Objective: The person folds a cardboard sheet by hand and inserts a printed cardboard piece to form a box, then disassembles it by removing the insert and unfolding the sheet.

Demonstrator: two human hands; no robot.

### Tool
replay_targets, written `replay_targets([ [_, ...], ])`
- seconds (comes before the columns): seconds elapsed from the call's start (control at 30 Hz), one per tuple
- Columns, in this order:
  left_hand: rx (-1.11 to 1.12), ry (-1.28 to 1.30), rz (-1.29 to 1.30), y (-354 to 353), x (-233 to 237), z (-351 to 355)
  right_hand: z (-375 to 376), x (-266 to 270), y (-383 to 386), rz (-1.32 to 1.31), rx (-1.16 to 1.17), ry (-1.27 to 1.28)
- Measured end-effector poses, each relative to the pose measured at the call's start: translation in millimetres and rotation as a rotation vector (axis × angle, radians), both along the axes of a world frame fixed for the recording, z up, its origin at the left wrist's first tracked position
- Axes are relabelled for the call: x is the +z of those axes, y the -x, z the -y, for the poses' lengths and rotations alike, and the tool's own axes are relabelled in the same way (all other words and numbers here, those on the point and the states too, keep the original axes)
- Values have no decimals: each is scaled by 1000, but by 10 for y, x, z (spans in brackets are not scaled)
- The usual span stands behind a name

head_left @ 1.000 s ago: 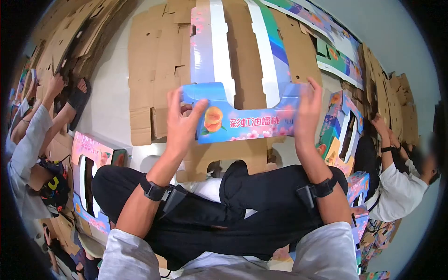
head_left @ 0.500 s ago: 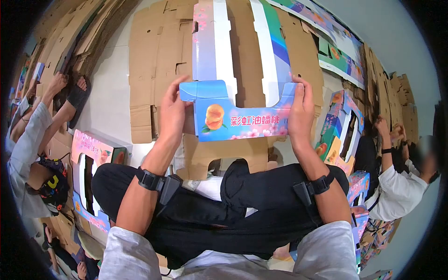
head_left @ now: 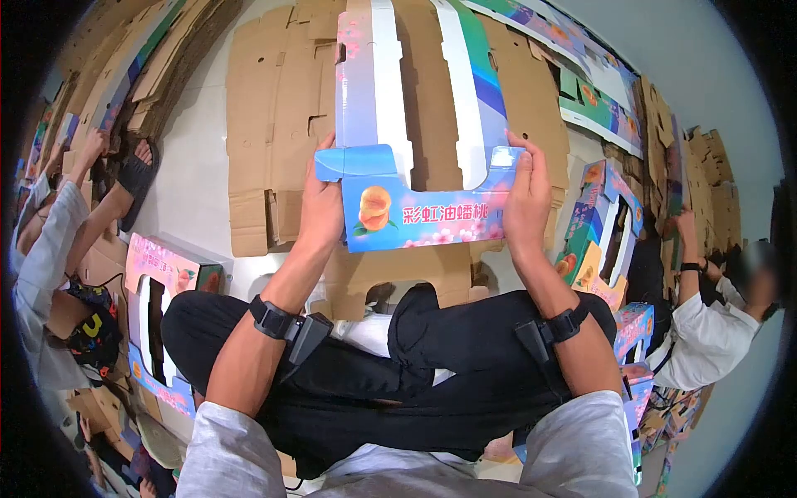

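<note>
One printed carton (head_left: 440, 220) lies over flattened brown cardboard (head_left: 274, 166), before the person's folded legs (head_left: 374, 373). Two hands, apart, clamp it: the left hand (head_left: 322, 203) at its left end, the right hand (head_left: 529, 195) at its right. Two black bands (head_left: 274, 319) circle the forearms. One pink-topped box (head_left: 166, 266) stands beside the left knee; right, another box (head_left: 599, 241) adjoins others, partly hidden, their count unclear.

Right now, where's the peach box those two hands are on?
In the head view, the peach box is upper middle, between the left hand and the right hand, just beyond the black trousers, over flattened brown cardboard.
</note>
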State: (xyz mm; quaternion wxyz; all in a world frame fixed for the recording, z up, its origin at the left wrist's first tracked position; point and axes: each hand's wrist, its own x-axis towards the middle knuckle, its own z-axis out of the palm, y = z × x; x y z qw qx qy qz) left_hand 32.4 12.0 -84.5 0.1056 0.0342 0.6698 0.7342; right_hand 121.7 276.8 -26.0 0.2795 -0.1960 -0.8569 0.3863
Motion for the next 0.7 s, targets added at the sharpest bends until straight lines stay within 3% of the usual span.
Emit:
replay_targets([
  [0.2, 41, -99, 62, 50, 6, -19, -210, -364, 105, -119, 78, 98],
  [0.37, 52, 34, -13, 87, -81, 2, -200, -179, 93, 116, 54, 235],
  [0.47, 159, -153, 239, -15, 83, 62, -208, -279, 97, 117, 9, 222],
  [0.57, 384, -209, 330, -122, 219, 74, -218, -324, 74, 137, -24, 261],
  [0.7, 136, 248, -53, -260, 358, 66, -95, -274, 18, 145, -64, 274],
])
